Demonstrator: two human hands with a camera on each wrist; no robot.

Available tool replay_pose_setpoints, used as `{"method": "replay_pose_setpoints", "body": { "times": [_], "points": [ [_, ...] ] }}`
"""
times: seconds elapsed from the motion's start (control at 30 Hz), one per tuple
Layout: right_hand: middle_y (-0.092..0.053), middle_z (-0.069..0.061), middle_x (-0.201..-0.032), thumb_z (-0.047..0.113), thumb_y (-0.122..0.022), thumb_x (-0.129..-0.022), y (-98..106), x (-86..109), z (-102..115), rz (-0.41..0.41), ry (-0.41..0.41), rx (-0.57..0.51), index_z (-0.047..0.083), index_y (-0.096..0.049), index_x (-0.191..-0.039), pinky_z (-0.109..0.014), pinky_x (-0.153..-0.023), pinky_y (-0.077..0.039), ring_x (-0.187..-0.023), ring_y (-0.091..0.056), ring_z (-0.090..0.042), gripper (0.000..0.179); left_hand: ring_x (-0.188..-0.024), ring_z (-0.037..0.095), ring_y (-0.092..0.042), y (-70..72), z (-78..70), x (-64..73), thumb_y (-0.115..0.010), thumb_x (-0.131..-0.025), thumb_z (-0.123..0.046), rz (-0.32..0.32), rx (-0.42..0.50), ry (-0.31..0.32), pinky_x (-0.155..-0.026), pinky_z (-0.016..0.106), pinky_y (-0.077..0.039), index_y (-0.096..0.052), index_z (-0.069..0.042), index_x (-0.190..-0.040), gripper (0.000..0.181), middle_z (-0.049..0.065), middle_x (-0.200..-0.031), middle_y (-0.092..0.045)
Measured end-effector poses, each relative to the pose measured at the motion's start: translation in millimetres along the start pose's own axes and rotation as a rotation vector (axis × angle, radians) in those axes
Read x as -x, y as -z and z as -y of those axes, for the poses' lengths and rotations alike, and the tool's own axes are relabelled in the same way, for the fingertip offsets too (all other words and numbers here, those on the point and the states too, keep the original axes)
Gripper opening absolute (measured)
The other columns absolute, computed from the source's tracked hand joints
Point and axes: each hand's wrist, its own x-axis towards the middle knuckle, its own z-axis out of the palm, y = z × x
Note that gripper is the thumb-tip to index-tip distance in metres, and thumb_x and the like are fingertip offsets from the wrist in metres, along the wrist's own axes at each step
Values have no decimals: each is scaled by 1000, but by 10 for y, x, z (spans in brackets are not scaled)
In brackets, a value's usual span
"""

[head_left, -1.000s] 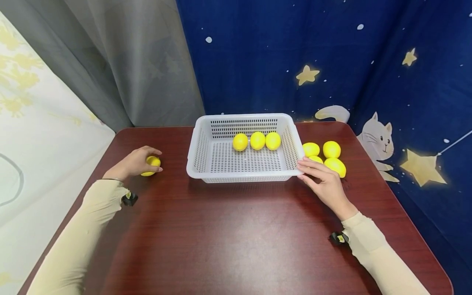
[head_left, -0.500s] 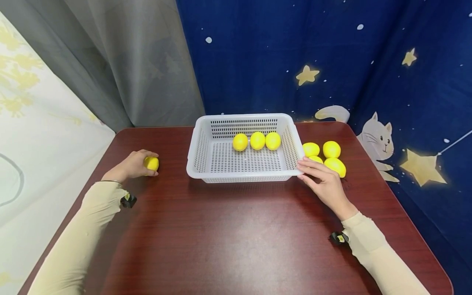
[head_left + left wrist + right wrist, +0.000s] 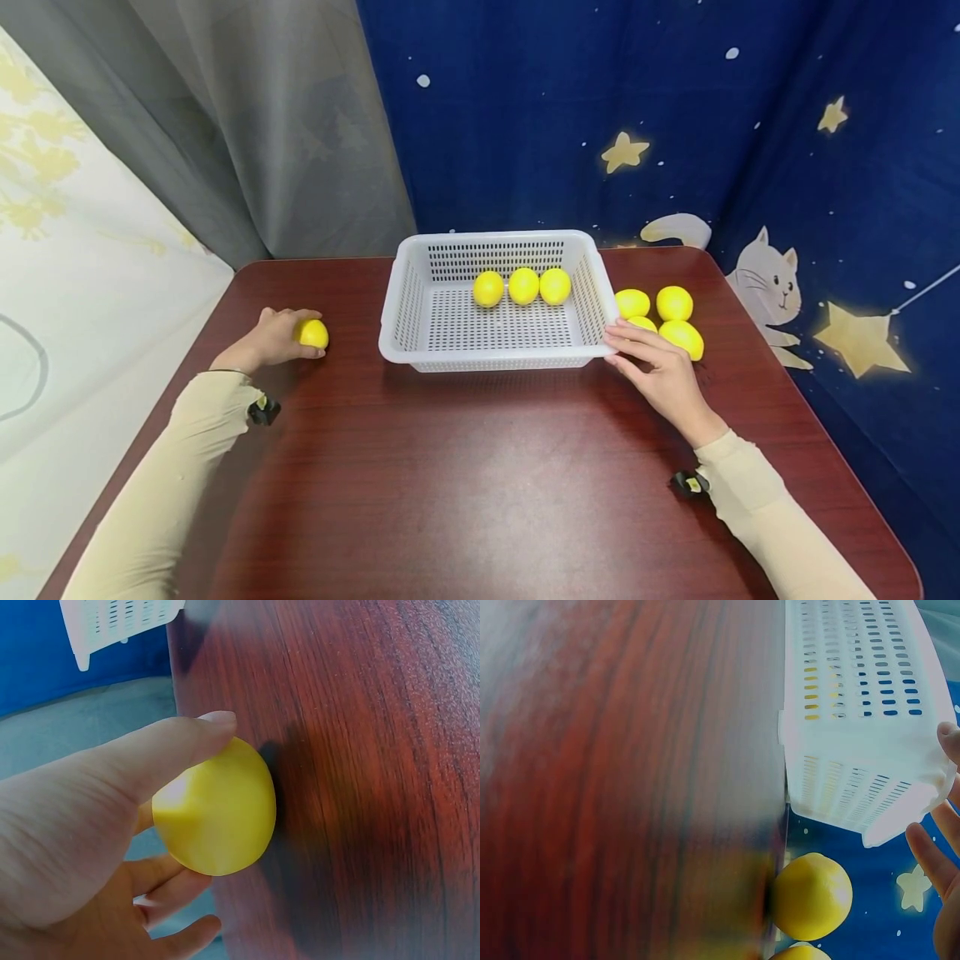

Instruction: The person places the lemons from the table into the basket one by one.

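At the table's left side, my left hand holds a yellow lemon between thumb and fingers. The left wrist view shows the thumb over one side of this lemon and fingers on the other. My right hand grips the front right corner of the white plastic basket, fingers on the rim and thumb below it. Inside the basket sit 3 lemons towards the back right. Several more lemons lie on the table just right of the basket, one partly hidden behind my right hand.
The dark red wooden table carries everything. A blue star-patterned curtain and a grey curtain hang behind its back edge. In the right wrist view, one lemon lies close to the basket's side.
My left fingers have closed around the lemon, which has shifted and turned slightly. The right hand and the basket have stayed in place.
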Motion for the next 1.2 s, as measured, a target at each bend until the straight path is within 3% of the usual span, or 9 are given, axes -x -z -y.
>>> {"method": "replay_pose_setpoints", "body": {
  "times": [0.17, 0.43, 0.67, 1.2],
  "points": [
    [-72, -6, -124, 5, -84, -73, 1, -6, -4, 4, -3, 3, 9, -73, -119, -11, -108, -38, -130, -59, -12, 47, -99, 39, -58, -27, 6, 2, -78, -81, -35, -8, -3, 7, -78, 43, -25, -51, 5, -136, 74, 31, -117, -65],
    [-72, -7, -124, 6, -84, -73, -1, -7, 6, 9, -9, 7, 9, -73, -119, -10, -108, -38, -130, -59, -12, 47, -108, 44, -52, -53, -15, 10, -77, -81, -34, -15, 32, 35, -94, 57, -36, -52, 3, -136, 71, 30, -117, -63],
    [-72, -7, -124, 5, -85, -72, -1, -8, 4, 5, 0, 11, 11, -73, -119, -9, -107, -37, -130, -59, -14, 49, -102, 40, -53, -49, -40, 18, -79, -79, -36, -28, 46, 50, -85, 53, -48, -52, 3, -136, 74, 27, -114, -62],
    [-72, -7, -124, 2, -85, -71, -10, 3, -4, -4, 2, 10, 10, -73, -119, -9, -107, -38, -129, -59, -14, 51, -103, 43, -53, 32, -82, -32, -82, -76, -33, -114, 60, 70, -86, 55, -48, -51, 10, -133, 77, 31, -117, -60]
  ]
}}
